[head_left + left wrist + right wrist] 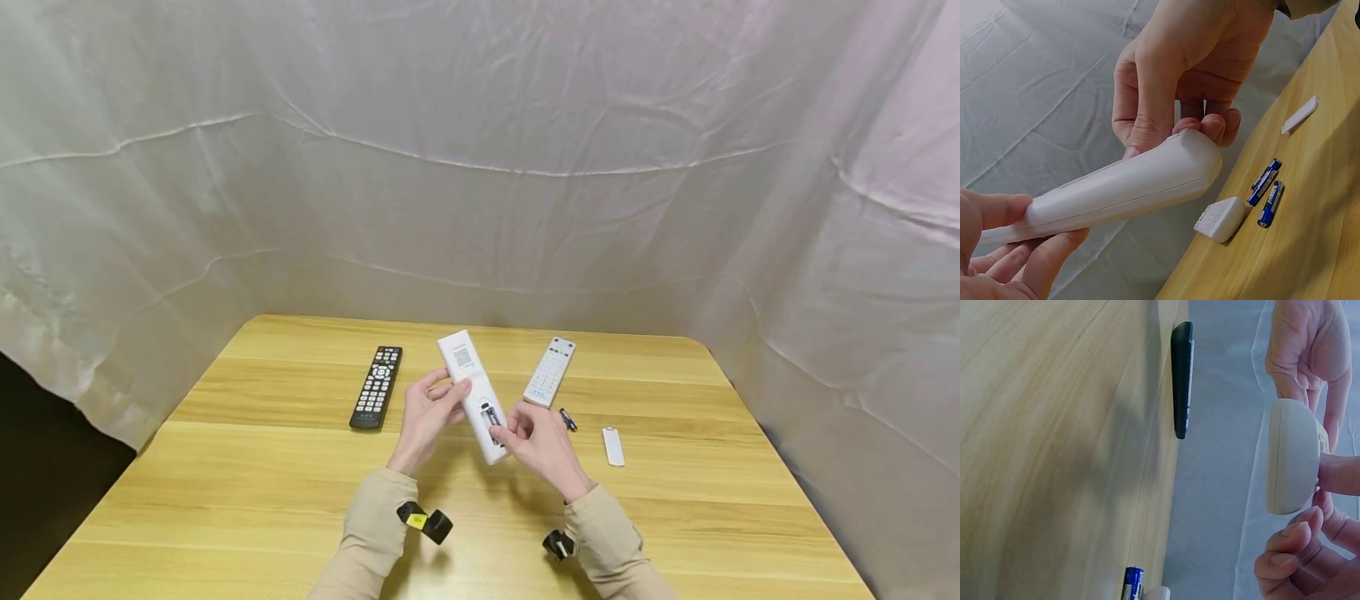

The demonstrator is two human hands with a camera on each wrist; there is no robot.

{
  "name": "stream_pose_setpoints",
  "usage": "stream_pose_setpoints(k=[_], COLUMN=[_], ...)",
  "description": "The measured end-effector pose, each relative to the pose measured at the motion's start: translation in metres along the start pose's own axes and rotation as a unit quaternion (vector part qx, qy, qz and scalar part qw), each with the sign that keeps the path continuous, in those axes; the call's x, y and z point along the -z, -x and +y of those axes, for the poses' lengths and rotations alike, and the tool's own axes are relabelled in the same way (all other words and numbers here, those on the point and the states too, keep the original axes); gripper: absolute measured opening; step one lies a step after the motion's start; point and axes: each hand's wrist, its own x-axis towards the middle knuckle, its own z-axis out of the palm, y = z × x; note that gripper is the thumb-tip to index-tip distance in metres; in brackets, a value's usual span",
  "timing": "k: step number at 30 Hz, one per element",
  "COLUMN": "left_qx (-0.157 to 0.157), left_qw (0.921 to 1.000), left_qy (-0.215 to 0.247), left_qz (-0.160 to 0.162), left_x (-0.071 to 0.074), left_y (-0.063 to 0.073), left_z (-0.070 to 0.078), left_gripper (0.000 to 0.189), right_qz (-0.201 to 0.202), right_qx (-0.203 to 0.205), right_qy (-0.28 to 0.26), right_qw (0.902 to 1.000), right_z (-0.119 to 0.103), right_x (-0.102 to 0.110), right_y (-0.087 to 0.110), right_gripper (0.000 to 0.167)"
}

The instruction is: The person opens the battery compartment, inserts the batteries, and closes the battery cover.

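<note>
My left hand (427, 417) grips a white remote control (468, 375) by its side, thumb on the back and fingers beneath. The remote is tilted above the table, back side up, with its battery compartment (491, 414) uncovered and a battery showing inside. My right hand (546, 446) holds the lower end of the remote, its thumb at the compartment and its other fingers curled at the edge. In the left wrist view the compartment is hidden. Blue batteries (1270, 204) lie on the table past my right hand, and the white battery cover (613, 447) lies farther right.
A black remote control (377, 387) lies on the wooden table (247, 467) to the left. Another white remote control (551, 371) lies button side up behind my right hand. Grey cloth (480, 225) hangs round the table's back and sides.
</note>
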Motion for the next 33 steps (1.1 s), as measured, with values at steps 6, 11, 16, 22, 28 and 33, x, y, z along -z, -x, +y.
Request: stream_pose_setpoints(k=[6, 11, 16, 22, 28, 33], left_qx=[-0.001, 0.003, 0.003, 0.002, 0.004, 0.004], left_qw=[1.0, 0.9998, 0.9996, 0.9995, 0.9992, 0.9991], left_qy=[0.001, -0.002, -0.006, -0.003, -0.002, -0.001], left_qz=[0.008, 0.019, 0.027, 0.033, 0.041, 0.042], left_x=[0.0, -0.001, -0.001, -0.001, 0.0, 0.0], left_y=[-0.002, -0.002, -0.002, -0.002, -0.002, -0.002], left_z=[-0.001, -0.001, -0.001, -0.002, -0.002, -0.002], left_gripper=[0.04, 0.039, 0.04, 0.041, 0.042, 0.042], right_qz=[-0.009, -0.022, -0.025, -0.018, 0.003, 0.047], right_qx=[0.006, 0.007, 0.009, 0.017, 0.012, -0.005], right_qy=[-0.008, -0.008, -0.01, -0.013, -0.046, -0.07], right_qw=[0.9999, 0.9997, 0.9996, 0.9996, 0.9989, 0.9964], right_z=[0.002, 0.001, 0.001, 0.003, 0.01, 0.019], right_x=[0.0, 0.001, 0.001, 0.0, -0.003, -0.004], right_y=[-0.001, -0.002, -0.002, -0.002, -0.003, -0.006], right_gripper=[0.028, 0.028, 0.028, 0.027, 0.021, 0.024])
